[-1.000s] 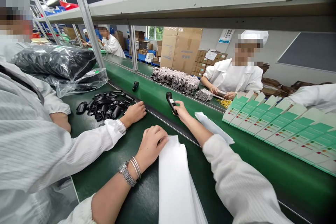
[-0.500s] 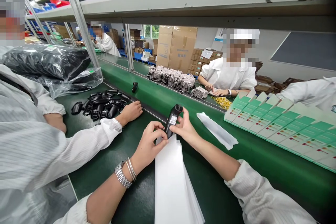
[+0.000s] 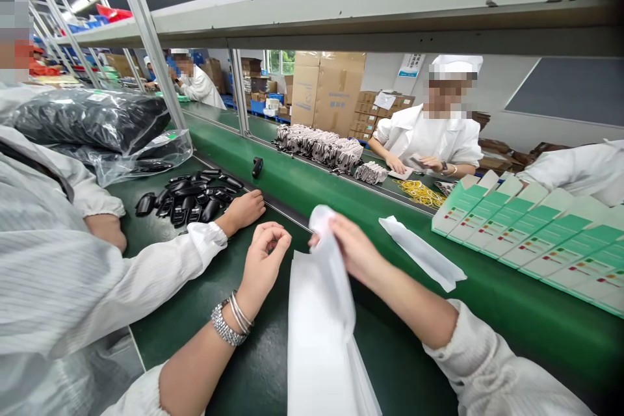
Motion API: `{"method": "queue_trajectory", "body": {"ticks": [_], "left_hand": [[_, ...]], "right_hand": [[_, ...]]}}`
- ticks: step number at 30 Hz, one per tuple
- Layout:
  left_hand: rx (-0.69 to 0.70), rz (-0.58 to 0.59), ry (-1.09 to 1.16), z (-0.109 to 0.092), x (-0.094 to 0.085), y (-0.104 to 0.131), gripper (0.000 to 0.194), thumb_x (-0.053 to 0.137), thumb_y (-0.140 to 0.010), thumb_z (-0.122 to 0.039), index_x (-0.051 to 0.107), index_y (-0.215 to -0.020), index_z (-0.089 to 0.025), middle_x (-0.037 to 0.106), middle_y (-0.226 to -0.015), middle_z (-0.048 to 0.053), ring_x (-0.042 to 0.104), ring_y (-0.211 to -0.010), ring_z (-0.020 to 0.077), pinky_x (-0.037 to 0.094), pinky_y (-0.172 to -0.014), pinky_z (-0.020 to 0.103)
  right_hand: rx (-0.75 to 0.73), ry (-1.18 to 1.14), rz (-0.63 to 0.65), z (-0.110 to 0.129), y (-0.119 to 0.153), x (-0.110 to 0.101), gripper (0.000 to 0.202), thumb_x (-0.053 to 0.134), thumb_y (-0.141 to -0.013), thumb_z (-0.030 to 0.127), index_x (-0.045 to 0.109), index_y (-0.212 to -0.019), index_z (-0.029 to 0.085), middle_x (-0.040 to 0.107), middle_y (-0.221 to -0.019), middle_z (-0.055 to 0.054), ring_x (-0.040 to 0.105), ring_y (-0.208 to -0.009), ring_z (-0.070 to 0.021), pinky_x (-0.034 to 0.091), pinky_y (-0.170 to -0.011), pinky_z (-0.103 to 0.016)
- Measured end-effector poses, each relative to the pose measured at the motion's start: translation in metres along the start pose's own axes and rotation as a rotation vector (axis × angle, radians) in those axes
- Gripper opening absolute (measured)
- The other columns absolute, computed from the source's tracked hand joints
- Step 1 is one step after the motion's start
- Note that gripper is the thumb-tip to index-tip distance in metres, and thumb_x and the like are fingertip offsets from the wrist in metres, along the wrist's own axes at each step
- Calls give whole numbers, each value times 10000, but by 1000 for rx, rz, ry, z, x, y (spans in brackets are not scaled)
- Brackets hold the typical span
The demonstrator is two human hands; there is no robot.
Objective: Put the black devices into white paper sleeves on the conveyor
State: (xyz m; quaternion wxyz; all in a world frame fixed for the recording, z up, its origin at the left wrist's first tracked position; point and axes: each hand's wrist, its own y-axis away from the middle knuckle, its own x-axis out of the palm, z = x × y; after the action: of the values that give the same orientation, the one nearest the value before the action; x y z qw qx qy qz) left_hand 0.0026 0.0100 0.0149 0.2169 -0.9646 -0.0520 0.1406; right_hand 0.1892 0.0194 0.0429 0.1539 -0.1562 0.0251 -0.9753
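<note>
My right hand (image 3: 358, 250) grips the upper end of a white translucent sleeve (image 3: 336, 286), lifted over a stack of similar white sleeves (image 3: 312, 351) that lies on the green table. Something rounded fills the sleeve's top end, but blur hides what it is. Just left of the stack, my left hand (image 3: 267, 257) is raised with its fingers curled and pinched together; whether anything small is between them cannot be seen. Another filled-looking white sleeve (image 3: 424, 252) lies on the green belt to the right of my right hand.
At left, a neighbour's hand (image 3: 244, 208) rests beside a pile of black devices (image 3: 188, 198). One black device (image 3: 257, 167) lies on the belt (image 3: 302, 192). Green-and-white boxes (image 3: 531, 231) line the right. Bundled cables (image 3: 319, 146) and a person (image 3: 433, 130) are across.
The black device between my hands is no longer visible. My right hand now holds a raised white sleeve, and my left hand has moved off to the left. Sleeve and boxes on the belt shifted right.
</note>
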Motion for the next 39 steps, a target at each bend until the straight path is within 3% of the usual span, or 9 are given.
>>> {"method": "queue_trajectory", "body": {"ticks": [3, 5, 8, 10, 13, 17, 20, 26, 39], "left_hand": [[-25, 1, -42, 5, 0, -2, 233, 503, -908, -375, 600, -795, -196, 548, -1001, 45, 548, -963, 166, 480, -775, 261], [-26, 20, -72, 7, 0, -3, 239, 490, -916, -375, 604, -803, -198, 551, -995, 40, 550, -941, 161, 474, -769, 265], [-14, 67, -110, 8, 2, -2, 226, 494, -916, -353, 601, -794, -197, 548, -971, 34, 549, -897, 156, 467, -764, 274], [-8, 101, -135, 7, 3, -2, 213, 498, -914, -333, 600, -787, -195, 544, -952, 31, 544, -870, 154, 465, -765, 282], [11, 137, -168, 5, 4, -1, 212, 490, -917, -313, 602, -779, -195, 542, -935, 32, 542, -858, 158, 464, -768, 294], [22, 159, -197, 4, 4, -1, 209, 491, -917, -295, 611, -774, -203, 556, -934, 40, 551, -845, 169, 471, -759, 309], [28, 158, -208, 6, 4, -1, 201, 504, -909, -297, 613, -761, -215, 570, -917, 43, 558, -827, 177, 480, -744, 317], [53, 192, -223, 11, 6, -1, 181, 513, -906, -303, 608, -770, -230, 585, -924, 40, 569, -825, 187, 497, -738, 328], [62, 229, -231, 22, 7, -4, 155, 515, -911, -334, 605, -816, -251, 589, -983, 35, 579, -913, 205, 501, -754, 348]], "right_hand": [[-201, 166, -311, 25, -21, -45, 325, 583, -828, 515, 562, -954, 216, 614, -663, 15, 573, -603, -152, 480, -642, -286], [-274, 435, -473, 34, -33, -82, 312, 500, -863, 518, 562, -889, 213, 589, -667, 11, 550, -608, -157, 458, -626, -284], [-367, 952, -618, 29, -44, -125, 280, 440, -877, 429, 570, -783, 200, 599, -746, -33, 568, -766, -211, 456, -744, -342], [-444, 1162, -612, 15, -47, -136, 220, 465, -845, 347, 620, -870, 193, 629, -929, -77, 565, -935, -245, 438, -848, -377], [-441, 1184, -448, -10, -47, -124, 271, 473, -826, 269, 636, -1031, 200, 621, -1080, -88, 583, -943, -218, 450, -826, -342], [-247, 1111, -130, -34, -42, -93, 247, 431, -865, 237, 669, -931, 236, 680, -893, -17, 599, -732, -154, 430, -655, -261], [-166, 1120, 15, -43, -39, -82, 239, 457, -858, 225, 696, -862, 238, 689, -794, 13, 578, -662, -130, 385, -606, -238], [-84, 985, -11, -46, -40, -88, 227, 483, -863, 246, 702, -909, 210, 702, -781, 9, 578, -647, -122, 389, -605, -224], [-91, 993, -15, -48, -43, -90, 217, 497, -870, 242, 708, -914, 211, 711, -804, 9, 553, -614, -106, 373, -585, -213]]}}
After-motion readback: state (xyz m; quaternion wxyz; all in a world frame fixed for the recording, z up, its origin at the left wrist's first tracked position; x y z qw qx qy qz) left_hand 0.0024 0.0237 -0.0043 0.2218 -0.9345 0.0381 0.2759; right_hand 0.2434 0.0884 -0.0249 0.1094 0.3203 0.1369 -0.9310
